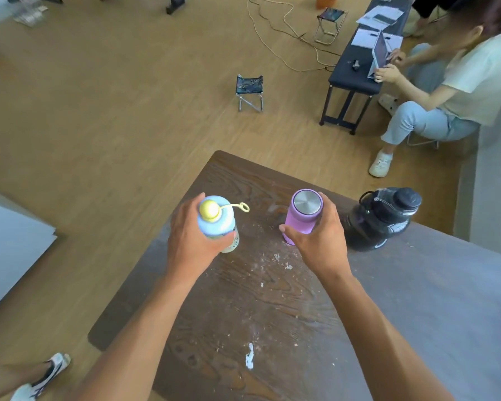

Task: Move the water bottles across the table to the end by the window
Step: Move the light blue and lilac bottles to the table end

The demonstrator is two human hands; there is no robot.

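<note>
Here, left hand [190,235] grips blue bottle [218,224] near table [417,299] edge.

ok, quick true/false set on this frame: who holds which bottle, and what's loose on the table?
1. The left hand has its grip on the pale blue bottle with the yellow ball cap. True.
2. The right hand holds the dark translucent jug with the black cap. False: it grips the purple bottle with the steel lid; the jug stands free.
3. The jug is to the right of the purple bottle. True.
4. The purple bottle lies on its side. False: it is upright, lid up.
5. The dark wood-grain table is spotless. False: white flecks and smears mark it.
</note>
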